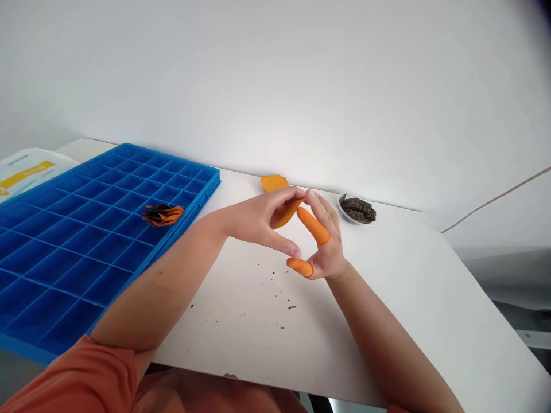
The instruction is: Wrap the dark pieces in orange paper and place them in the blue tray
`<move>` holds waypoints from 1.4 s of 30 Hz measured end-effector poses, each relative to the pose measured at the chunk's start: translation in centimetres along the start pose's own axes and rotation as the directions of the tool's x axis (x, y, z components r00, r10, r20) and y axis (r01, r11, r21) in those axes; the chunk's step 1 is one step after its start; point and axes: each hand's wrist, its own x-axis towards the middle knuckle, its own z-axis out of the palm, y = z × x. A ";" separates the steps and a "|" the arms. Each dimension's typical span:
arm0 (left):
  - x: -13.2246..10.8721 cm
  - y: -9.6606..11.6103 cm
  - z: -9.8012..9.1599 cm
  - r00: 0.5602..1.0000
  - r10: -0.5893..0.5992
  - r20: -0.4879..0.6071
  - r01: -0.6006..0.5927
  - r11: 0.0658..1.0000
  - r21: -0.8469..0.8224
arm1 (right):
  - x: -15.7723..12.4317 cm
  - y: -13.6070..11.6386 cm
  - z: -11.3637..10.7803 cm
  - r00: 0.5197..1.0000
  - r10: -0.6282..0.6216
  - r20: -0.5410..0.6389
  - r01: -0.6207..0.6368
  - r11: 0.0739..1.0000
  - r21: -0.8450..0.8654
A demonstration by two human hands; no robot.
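Observation:
My left hand (262, 218) arches over the table with a thin orange sheet (286, 215) under its curved fingers. Its thumb stretches out, apart from the sheet. Opposite it is my right hand (325, 235), with orange finger cots on the thumb and index finger, which are spread apart. The other right fingertips meet the left fingertips at the sheet's upper tip. How the left fingers grip the sheet is partly hidden. Another orange piece (274, 183) lies on the table just behind my left hand.
A blue compartment tray (92, 229) fills the left side, with a bundle of orange and black pieces (163, 215) near its right edge. Right of my hands stands a white bowl (344, 212) of dark flat pieces (359, 209). Dark crumbs dot the white table (241, 321). A white-and-yellow package (32, 169) lies far left.

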 end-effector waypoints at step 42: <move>0.5 1.4 0.5 0.996 -0.005 0.093 0.017 0.991 -0.130 | -0.6 -1.1 1.1 0.985 -0.011 -0.170 0.003 0.999 -0.043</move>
